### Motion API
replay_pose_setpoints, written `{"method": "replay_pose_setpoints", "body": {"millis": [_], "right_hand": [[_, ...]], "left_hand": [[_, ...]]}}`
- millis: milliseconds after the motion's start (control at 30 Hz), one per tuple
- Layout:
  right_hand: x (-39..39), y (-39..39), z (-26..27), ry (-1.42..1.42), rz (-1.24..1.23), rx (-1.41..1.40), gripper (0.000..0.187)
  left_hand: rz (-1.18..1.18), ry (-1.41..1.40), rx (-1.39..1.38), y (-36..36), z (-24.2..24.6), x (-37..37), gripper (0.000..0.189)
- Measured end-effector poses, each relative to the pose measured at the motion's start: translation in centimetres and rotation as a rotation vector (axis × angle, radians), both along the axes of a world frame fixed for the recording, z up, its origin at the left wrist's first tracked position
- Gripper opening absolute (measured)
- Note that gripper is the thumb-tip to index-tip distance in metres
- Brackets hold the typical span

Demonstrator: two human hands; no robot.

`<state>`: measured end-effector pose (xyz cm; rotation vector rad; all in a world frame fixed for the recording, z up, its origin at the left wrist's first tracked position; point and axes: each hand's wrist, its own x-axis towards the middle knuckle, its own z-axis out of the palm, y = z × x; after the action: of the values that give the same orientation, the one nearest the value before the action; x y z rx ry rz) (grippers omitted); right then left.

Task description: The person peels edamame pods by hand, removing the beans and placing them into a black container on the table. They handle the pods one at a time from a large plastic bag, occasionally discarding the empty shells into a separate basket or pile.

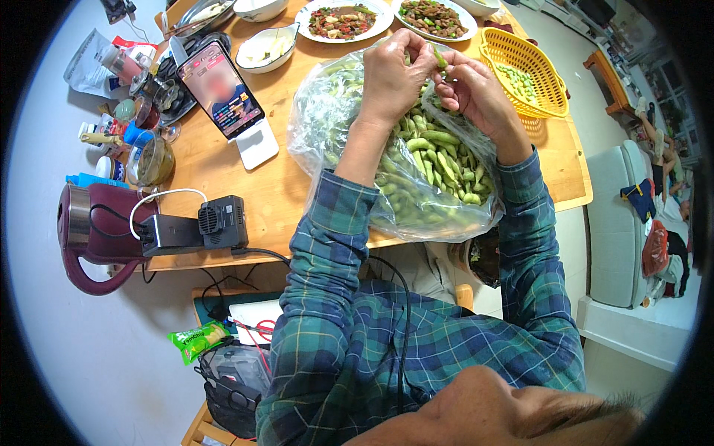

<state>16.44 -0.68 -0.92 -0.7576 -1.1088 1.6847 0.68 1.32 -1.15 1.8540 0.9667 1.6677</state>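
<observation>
Between both hands, above a large clear plastic bag (321, 120) of green soybean pods (440, 159), is one green pod (440, 57). My left hand (397, 72) pinches it from the left with bent fingers. From the right, the fingertips of my right hand (474, 89) close on the same pod. The bag lies open at the table's near edge, and pods show in its opening and through its film. Right of my right hand stands a yellow plastic basket (549, 64) with shelled green beans (516, 82) on its bottom.
Dishes of cooked food (343, 22) stand along the far side of the wooden table (268, 206). A smartphone (221, 89) leans on a white stand at left, near jars, a maroon electric kettle (106, 223) and a black power adapter (223, 221). Another person (661, 150) lies on the sofa at right.
</observation>
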Motion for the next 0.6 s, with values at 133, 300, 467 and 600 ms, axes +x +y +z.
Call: {"method": "replay_pose_setpoints", "body": {"millis": [133,300,467,600], "right_hand": [[-0.1,0.2,-0.1,-0.001,0.020,0.042,0.016],[-0.3,0.1,-0.5,-0.158,-0.040,0.151,0.017],[-0.3,-0.2,0.1,-0.197,-0.033,0.136,0.017],[-0.6,-0.4,0.2,-0.251,-0.094,0.165,0.019]], "left_hand": [[0.059,0.003,-0.016,0.0,-0.1,-0.2,0.017],[-0.010,-0.001,0.003,0.7,-0.6,-0.1,0.017],[-0.186,-0.043,-0.063,1.6,-1.7,-0.2,0.016],[-0.246,-0.098,-0.176,1.6,-1.9,0.1,0.016]]}}
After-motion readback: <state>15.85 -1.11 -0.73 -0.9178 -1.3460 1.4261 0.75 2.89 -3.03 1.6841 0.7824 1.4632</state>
